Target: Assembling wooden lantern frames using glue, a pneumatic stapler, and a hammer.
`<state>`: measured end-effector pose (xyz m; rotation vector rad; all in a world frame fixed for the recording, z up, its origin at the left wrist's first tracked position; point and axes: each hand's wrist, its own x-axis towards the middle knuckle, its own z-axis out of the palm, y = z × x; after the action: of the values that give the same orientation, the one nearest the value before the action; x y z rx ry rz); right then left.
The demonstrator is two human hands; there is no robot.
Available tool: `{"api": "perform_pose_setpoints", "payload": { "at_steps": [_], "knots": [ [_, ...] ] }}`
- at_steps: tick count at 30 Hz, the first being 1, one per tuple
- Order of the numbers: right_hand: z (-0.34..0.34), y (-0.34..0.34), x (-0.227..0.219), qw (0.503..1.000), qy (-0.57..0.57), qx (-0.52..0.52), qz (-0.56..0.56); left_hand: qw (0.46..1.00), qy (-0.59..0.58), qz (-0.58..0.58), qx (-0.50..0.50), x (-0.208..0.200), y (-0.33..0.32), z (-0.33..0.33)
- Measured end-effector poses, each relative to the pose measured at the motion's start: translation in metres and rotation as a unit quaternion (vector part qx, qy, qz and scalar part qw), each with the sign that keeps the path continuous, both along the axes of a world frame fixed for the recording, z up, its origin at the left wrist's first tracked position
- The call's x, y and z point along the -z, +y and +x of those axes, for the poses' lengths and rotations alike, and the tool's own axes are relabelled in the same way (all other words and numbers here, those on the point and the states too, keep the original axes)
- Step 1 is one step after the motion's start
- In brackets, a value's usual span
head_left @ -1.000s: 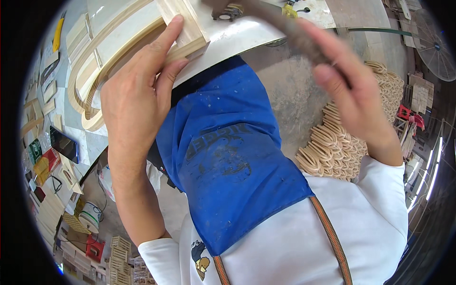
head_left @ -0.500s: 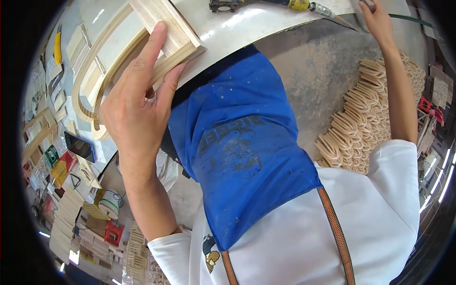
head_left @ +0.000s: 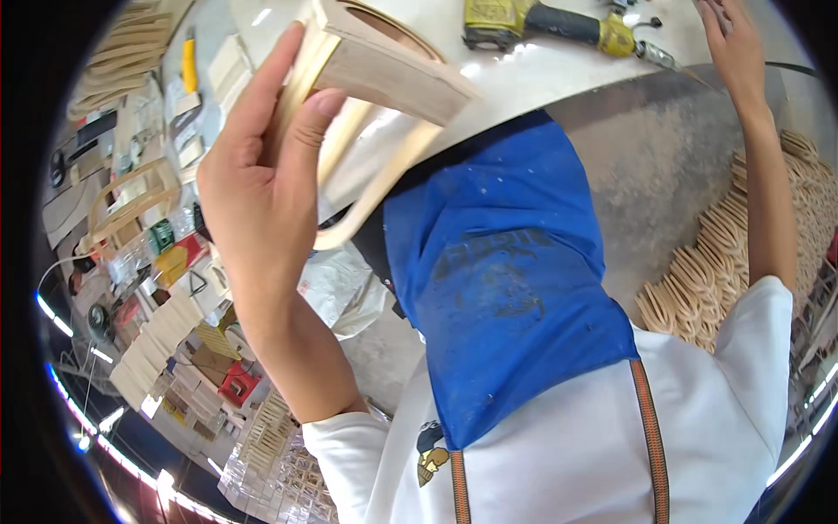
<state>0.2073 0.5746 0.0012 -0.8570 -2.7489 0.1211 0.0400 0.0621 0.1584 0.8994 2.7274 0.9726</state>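
Note:
My left hand point(head_left: 262, 166) grips a pale wooden piece point(head_left: 384, 79), a flat block joined to a curved strip, and holds it tilted up over the near edge of the white worktable point(head_left: 541, 83). My right hand point(head_left: 733, 48) reaches far out over the table at the upper right, fingers spread, palm down; I cannot see anything in it. A yellow and black power tool point(head_left: 541, 22) lies on the table between my two hands. A blue apron point(head_left: 506, 262) hangs down my front.
Stacks of curved wooden parts point(head_left: 724, 271) lie on the floor to the right. On the left are more wooden frames point(head_left: 131, 210), a yellow knife point(head_left: 189, 65), small boxes and stacked wooden strips point(head_left: 161, 341).
My left hand has lifted and tilted the wooden piece up off the table edge. My right hand has swung away from near my face and stretched out over the far right of the table.

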Motion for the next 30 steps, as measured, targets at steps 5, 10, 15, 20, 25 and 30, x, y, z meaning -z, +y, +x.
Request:
{"api": "perform_pose_setpoints", "payload": {
  "at_steps": [5,10,15,20,25,30],
  "knots": [
    [-0.030,-0.141,-0.030,0.955,0.087,-0.243,-0.147,0.998,-0.057,0.019,-0.011,-0.015,-0.002,0.003],
    [-0.060,-0.197,-0.050,0.921,0.046,-0.376,-0.093,0.999,-0.041,0.025,0.006,-0.019,0.006,0.008],
    [-0.073,-0.210,-0.043,0.934,0.000,-0.357,-0.016,1.000,-0.014,0.020,0.009,-0.017,0.011,0.015],
    [-0.076,-0.221,-0.038,0.946,0.018,-0.322,0.010,0.999,0.008,0.050,0.015,-0.009,0.010,0.018],
    [-0.076,-0.229,-0.035,0.961,0.013,-0.276,-0.002,0.991,0.106,0.067,0.056,0.004,0.010,0.023],
    [-0.078,-0.228,-0.036,0.966,0.019,-0.259,-0.003,0.962,0.250,0.036,0.103,0.029,0.010,0.021]
  ]
}}
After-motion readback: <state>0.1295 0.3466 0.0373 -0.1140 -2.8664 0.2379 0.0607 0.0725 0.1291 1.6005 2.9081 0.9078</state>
